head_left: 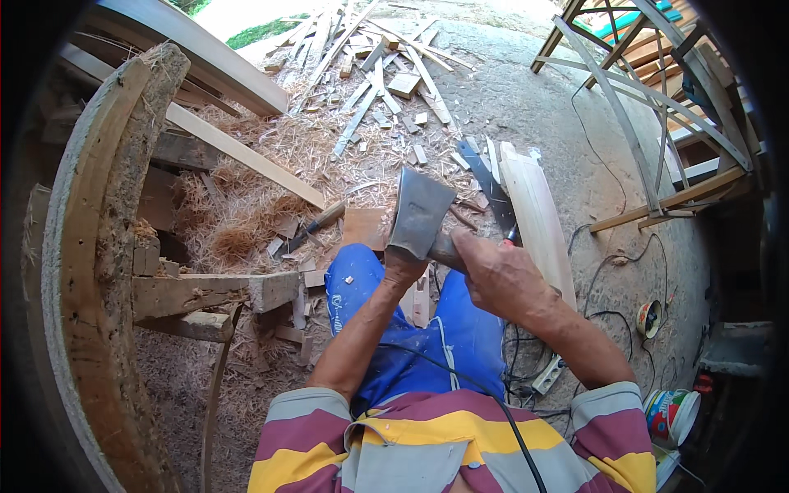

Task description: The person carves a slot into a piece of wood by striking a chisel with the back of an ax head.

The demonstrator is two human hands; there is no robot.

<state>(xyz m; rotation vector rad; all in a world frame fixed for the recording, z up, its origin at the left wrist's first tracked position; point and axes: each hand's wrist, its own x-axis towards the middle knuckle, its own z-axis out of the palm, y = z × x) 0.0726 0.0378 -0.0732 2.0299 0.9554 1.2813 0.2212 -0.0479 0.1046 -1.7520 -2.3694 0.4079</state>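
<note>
My right hand is wrapped round the wooden handle of a hatchet, close below its broad grey steel head. The head is raised over my knees. My left hand is just under the blade's lower edge; the head covers its fingers, so whether they grip anything is hidden. Between my blue-trousered knees stands a pale wooden piece, and a flat brown block lies beyond the left knee. Beyond my right hand a dark saw blade lies beside a long pale plank.
A chisel-like tool lies among shavings at left. Rough timber rises at far left. Wood offcuts are heaped ahead. To the right are a metal-and-wood frame, black cables, a power strip and a bucket.
</note>
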